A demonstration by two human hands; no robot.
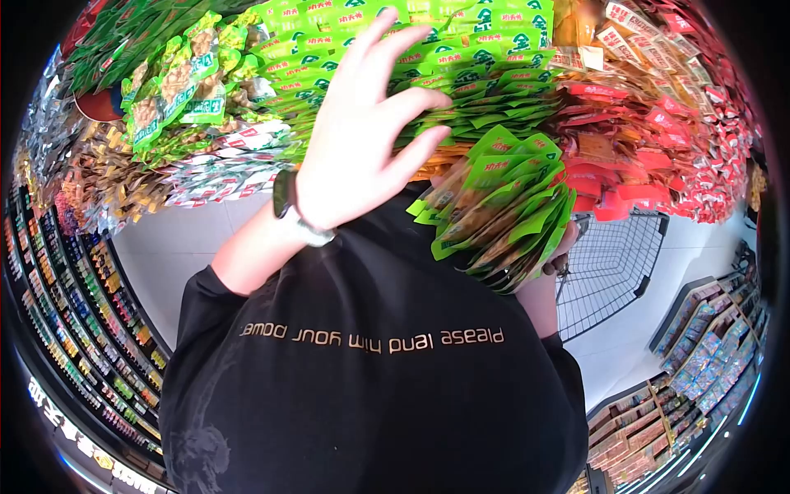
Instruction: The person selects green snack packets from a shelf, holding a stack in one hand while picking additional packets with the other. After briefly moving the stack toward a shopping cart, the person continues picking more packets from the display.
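Observation:
My left hand (362, 123), with a dark band and a pale bracelet at the wrist, is over rows of green snack packets (510, 45) on the display. Its fingers are spread and nothing is in them. Against my right forearm and hand (566, 245) rests a thick fanned stack of green packets (494, 202), in front of my chest. The fingers of that hand are partly hidden behind the stack, which they hold from the right and below.
Red packets (642, 181) lie right of the green ones, with nut packets (177, 95) on the left. A black wire cart (613, 263) stands at the right. Stocked shelves (78, 313) curve along the left, and more shelves (712, 346) stand at the lower right.

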